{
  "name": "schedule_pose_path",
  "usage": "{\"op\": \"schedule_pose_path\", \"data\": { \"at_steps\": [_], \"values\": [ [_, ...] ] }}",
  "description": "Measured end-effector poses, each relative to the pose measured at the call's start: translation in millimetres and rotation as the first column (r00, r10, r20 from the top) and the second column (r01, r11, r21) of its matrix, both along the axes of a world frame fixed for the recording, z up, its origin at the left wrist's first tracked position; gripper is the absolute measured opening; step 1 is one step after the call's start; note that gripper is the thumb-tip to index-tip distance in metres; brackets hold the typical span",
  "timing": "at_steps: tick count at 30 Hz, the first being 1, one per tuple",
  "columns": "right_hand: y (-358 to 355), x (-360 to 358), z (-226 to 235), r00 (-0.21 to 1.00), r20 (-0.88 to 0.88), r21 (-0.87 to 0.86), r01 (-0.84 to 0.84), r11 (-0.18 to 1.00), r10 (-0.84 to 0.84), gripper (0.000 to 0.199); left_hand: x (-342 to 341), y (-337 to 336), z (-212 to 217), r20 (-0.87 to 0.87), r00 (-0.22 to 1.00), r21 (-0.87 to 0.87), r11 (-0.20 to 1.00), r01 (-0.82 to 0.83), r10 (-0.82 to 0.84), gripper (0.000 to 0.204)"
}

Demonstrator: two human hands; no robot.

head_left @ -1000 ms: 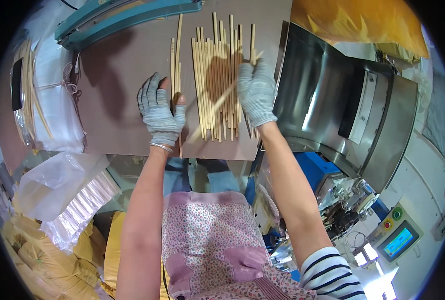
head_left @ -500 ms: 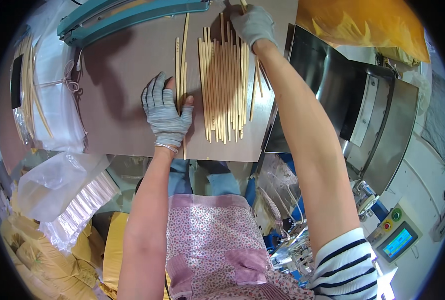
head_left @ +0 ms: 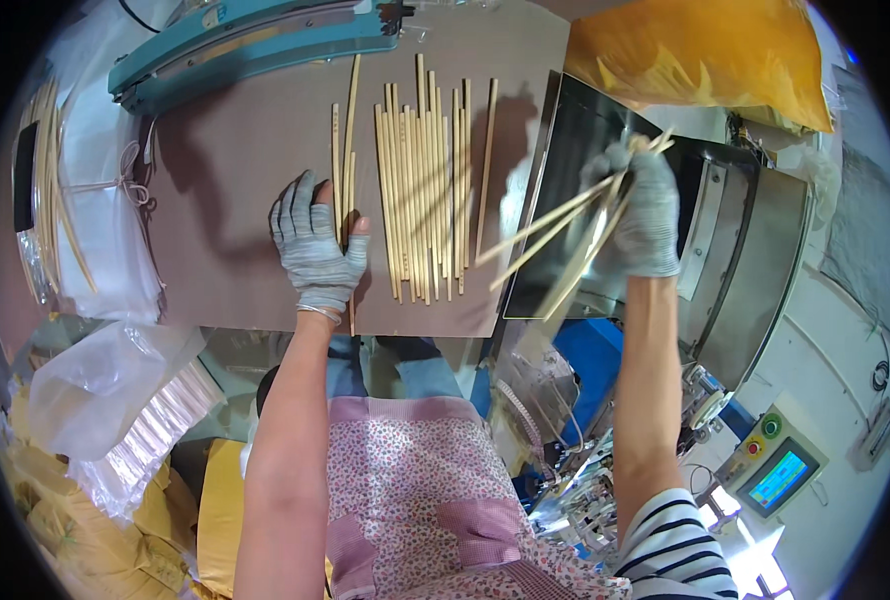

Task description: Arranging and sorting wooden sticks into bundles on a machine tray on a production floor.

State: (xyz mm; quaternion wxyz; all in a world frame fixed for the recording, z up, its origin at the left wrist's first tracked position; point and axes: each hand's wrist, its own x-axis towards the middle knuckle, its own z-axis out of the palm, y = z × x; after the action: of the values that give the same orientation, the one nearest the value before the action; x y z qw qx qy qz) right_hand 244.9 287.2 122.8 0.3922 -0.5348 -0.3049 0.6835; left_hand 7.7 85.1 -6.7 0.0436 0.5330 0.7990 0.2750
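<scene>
Gripping a loose fan of pale, slender wooden sticks [head_left: 552, 221], the right hand [head_left: 647, 215], in a grey striped knit glove, is above a shiny, dark metal tray [head_left: 575, 140] at the right. Its fingers are closed on the sticks, whose longer ends slant left and near; the blur there makes their exact number hard to tell. The left hand [head_left: 313, 245], in a similar grey glove with a bare thumb tip, is palm down over the flat brown tabletop [head_left: 215, 300], thumb and fingers apart. A few narrow, light wooden rods [head_left: 336, 150] run near to far beside it, one passing under the hand. Between the two hands, a row of straight, pale wooden lengths [head_left: 420, 190] lies on the tabletop, roughly parallel with uneven ends, and a single straight tan stick [head_left: 487, 170] lies just right of it. At the far left stands a long teal metal device [head_left: 265, 45]; at the far right is a crumpled orange-yellow bag [head_left: 705, 60]. White plastic sheets [head_left: 105, 235], tied with string, lie at the left.
</scene>
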Motion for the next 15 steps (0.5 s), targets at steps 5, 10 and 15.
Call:
{"op": "schedule_pose_path", "data": {
  "at_steps": [5, 10, 15],
  "values": [
    [-51, -18, -50, 0.865, 0.416, -0.182, -0.222, 0.958, 0.28, 0.015, 2, 1, 2, -0.036, 0.999, -0.003, 1.0, 0.011, -0.011, 0.055],
    [-53, -63, -98, 0.399, 0.913, 0.184, -0.586, 0.79, 0.083, 0.022, 2, 0, 2, -0.051, 0.999, -0.029, 0.999, 0.017, -0.018, 0.055],
    [-38, -77, -121, 0.311, 0.933, 0.025, -0.558, 0.83, 0.181, 0.025, 2, 2, 2, -0.057, 0.998, -0.038, 0.999, 0.014, -0.016, 0.056]
  ]
}}
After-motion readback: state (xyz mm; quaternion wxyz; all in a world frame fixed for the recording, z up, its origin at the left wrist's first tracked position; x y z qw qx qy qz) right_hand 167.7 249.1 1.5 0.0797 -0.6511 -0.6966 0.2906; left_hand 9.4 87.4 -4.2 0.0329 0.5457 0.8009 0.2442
